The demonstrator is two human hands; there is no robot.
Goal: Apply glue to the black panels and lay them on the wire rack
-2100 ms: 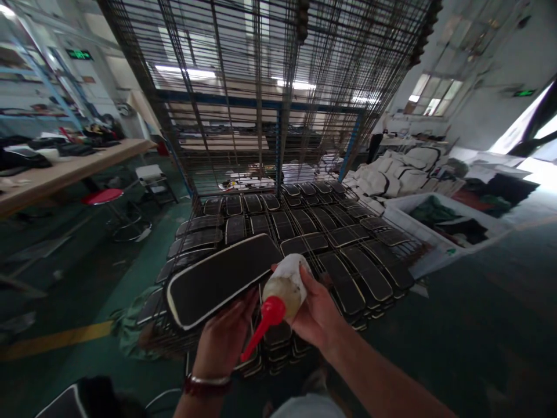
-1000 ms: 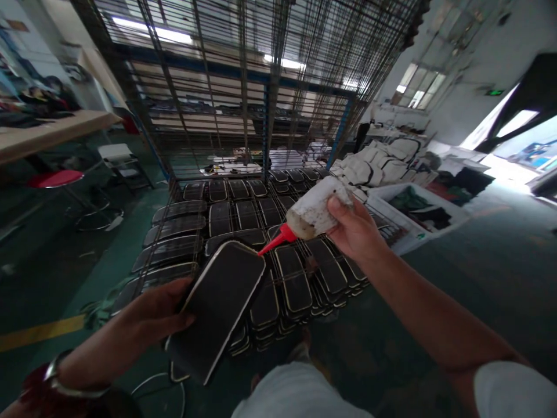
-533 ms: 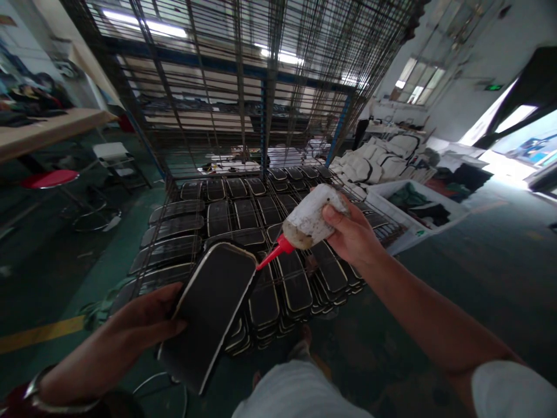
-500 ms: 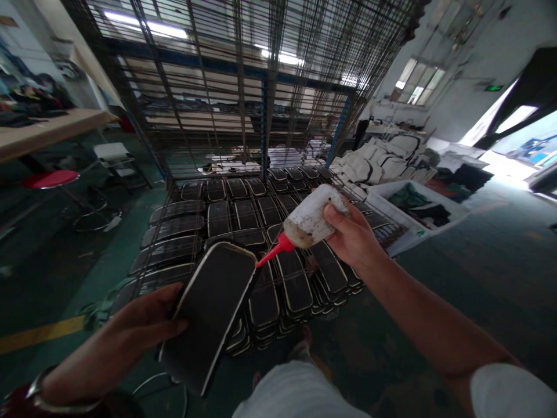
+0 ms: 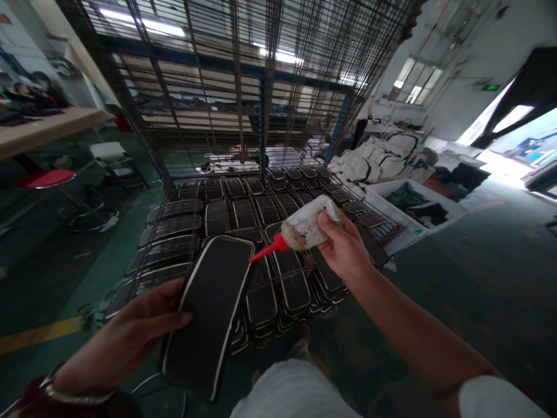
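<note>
A dark rounded panel (image 5: 209, 307) with a pale line along its edge is gripped at its left side by my left hand (image 5: 150, 319), thumb on top. My right hand (image 5: 343, 241) is wrapped round a stained white squeeze bottle (image 5: 308, 223), tilted down to the left. The bottle's red nozzle (image 5: 270, 248) has its tip at the panel's upper right corner. Behind and beneath them, many similar dark panels (image 5: 261, 299) with pale edges lie in rows and stacks.
A wire-grid rack (image 5: 261, 72) rises behind the panels. To the right stands a white bin (image 5: 387, 217) with cloth, near white bundles (image 5: 378, 159). A red stool (image 5: 47, 178), a white chair (image 5: 108, 152) and a table (image 5: 52, 128) are on the left.
The held panel has turned slightly more upright. My right hand and the bottle have moved a little left and down, the nozzle tip staying at the panel's upper right corner.
</note>
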